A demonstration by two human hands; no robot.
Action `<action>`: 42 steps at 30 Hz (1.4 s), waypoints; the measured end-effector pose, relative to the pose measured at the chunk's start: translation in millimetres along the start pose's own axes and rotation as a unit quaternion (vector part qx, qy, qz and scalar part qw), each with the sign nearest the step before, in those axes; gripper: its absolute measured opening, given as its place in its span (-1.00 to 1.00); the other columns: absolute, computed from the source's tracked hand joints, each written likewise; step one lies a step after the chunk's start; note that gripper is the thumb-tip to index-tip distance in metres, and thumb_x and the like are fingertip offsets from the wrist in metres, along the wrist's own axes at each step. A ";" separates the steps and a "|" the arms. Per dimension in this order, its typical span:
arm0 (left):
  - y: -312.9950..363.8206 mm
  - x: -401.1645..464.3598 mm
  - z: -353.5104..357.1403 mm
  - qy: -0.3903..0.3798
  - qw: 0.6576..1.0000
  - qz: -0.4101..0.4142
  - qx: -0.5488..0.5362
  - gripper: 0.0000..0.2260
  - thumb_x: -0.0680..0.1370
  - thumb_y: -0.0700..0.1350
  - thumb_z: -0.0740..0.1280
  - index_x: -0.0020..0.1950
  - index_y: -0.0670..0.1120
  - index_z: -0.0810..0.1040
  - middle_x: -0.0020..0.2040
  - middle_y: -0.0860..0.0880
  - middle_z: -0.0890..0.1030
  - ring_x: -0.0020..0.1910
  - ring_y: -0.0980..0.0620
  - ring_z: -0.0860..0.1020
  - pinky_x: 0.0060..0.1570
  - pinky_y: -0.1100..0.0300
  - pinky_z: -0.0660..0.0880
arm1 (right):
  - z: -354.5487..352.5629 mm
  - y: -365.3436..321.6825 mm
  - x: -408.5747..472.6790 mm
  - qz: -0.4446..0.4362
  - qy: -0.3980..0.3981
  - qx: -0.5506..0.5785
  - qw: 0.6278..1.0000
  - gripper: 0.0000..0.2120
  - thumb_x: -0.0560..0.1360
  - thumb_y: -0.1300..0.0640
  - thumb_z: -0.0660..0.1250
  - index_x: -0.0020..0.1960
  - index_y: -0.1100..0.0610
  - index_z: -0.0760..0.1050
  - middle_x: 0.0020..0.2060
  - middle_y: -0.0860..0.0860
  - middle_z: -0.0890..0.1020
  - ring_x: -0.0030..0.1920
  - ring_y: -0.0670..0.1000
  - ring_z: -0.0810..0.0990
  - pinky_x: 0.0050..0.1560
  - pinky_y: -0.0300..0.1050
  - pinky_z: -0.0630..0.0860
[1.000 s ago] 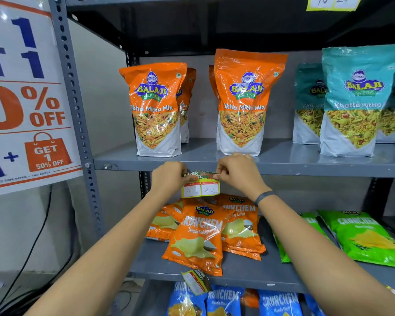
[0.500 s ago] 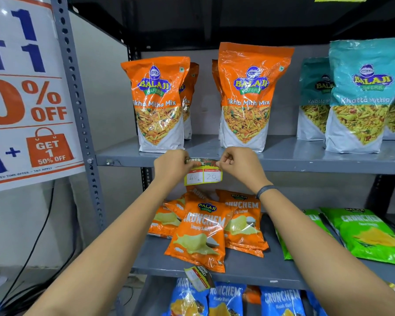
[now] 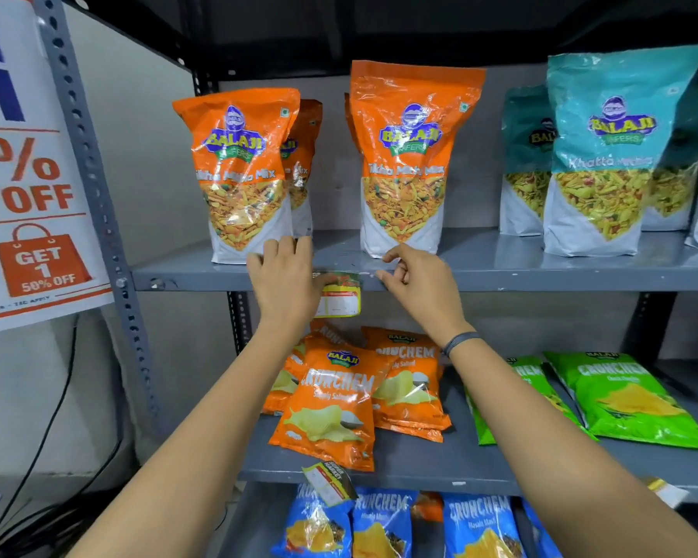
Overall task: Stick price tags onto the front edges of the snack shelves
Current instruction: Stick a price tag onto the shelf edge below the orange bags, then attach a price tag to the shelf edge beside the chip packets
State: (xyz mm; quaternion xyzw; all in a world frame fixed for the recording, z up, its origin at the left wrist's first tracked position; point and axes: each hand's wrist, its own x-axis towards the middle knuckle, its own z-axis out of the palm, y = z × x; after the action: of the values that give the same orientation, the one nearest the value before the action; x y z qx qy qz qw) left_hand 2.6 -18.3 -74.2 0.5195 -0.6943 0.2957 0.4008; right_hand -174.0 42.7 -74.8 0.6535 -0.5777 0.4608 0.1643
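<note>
Forearms are reaching up from the bottom corners toward the grey shelving. Nearest, blue Crunchem packets (image 3: 383, 525) are standing on the lowest visible level, and a second price tag (image 3: 329, 479) is hanging tilted from the front edge of the lower shelf (image 3: 480, 477) above them. On that shelf orange Crunchem packets (image 3: 331, 400) are lying in a loose overlapping pile, with green Crunchem packets (image 3: 629, 400) lying to their right.

Above the orange pile, the price tag (image 3: 339, 296) is sitting against the front edge of the upper shelf (image 3: 561, 281), its top on the lip and its lower part hanging below. The left hand (image 3: 285, 281) is covering the tag's left end, fingers extended and slightly spread over the shelf lip, gripping nothing. The right hand (image 3: 416, 281), a dark band on its wrist, is hovering just right of the tag with fingers loosely curled; whether its fingertips are touching the tag or the edge cannot be told.

Farther back, two orange Balaji pouches (image 3: 403, 155) are standing upright on the upper shelf, more behind them, and teal Balaji pouches (image 3: 605, 151) are standing to the right. A discount poster (image 3: 25, 187) is hanging on the left upright.
</note>
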 end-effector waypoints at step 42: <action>477.7 -24.2 -15.9 -0.266 0.879 0.058 -0.391 -0.63 0.59 0.09 0.17 -0.35 -0.06 0.44 -0.40 -0.03 0.66 -0.24 -0.11 0.64 -0.15 0.05 0.57 | -306.0 357.9 -48.7 0.113 0.014 0.013 0.993 -0.93 0.37 0.09 0.49 -0.20 0.07 0.63 -0.34 -0.08 0.62 -0.34 -0.23 0.52 -0.30 -0.35 0.40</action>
State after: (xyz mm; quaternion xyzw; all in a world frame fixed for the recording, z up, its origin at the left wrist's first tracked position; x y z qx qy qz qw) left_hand -447.9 142.9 -84.4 0.3386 -0.8627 -0.1258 0.3539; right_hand -620.2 201.0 -67.5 0.5795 -0.6395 0.4929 0.1108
